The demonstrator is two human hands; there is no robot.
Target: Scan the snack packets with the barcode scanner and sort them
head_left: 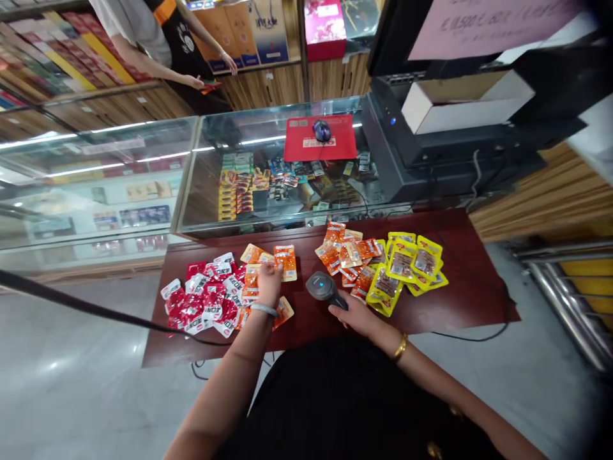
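Note:
My right hand (353, 313) is wrapped round the handle of a dark handheld barcode scanner (322, 286), whose head points away from me. With closed fingers, my left hand (271, 284) pinches the left edge of an orange snack packet (286, 260) that faces the scanner. More orange and cream packets (251, 276) lie under and around my left hand. To its left is a heap of red and white packets (211, 297). Beyond the scanner lies another pile of orange packets (350, 253), against yellow packets (402, 262) on the right.
The dark red table (460, 306) stands against a glass display counter (230, 137). On the counter are a red mat (297, 144), a computer mouse (322, 131) and a black machine carrying an open white box (454, 118). Behind it stands a person in a dark apron (179, 38). A black cable (119, 313) crosses at left.

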